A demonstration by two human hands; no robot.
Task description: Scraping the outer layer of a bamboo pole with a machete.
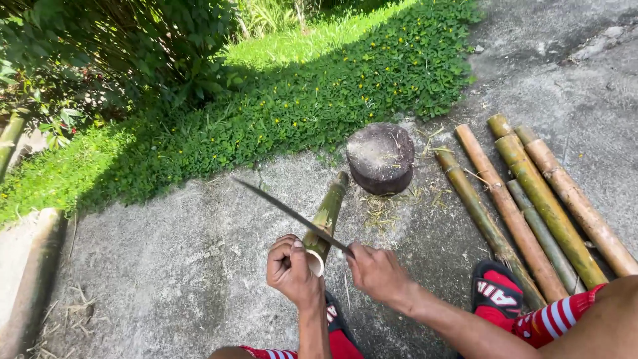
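Observation:
My left hand (291, 267) grips the near, cut end of a short green bamboo piece (328, 214) that slopes away toward a round wooden chopping block (380, 157). My right hand (376, 271) is closed on the handle of a long thin blade (286, 211). The blade runs up and to the left, crossing the bamboo near its hollow end. Both hands are low in the middle of the view, a little apart, above the concrete ground.
Several long bamboo poles (531, 199) lie side by side on the concrete at the right. My foot in a red and black sandal (497, 291) rests by their near ends. Low green plants (286, 100) border the concrete at the back. A concrete kerb (33, 279) runs along the left.

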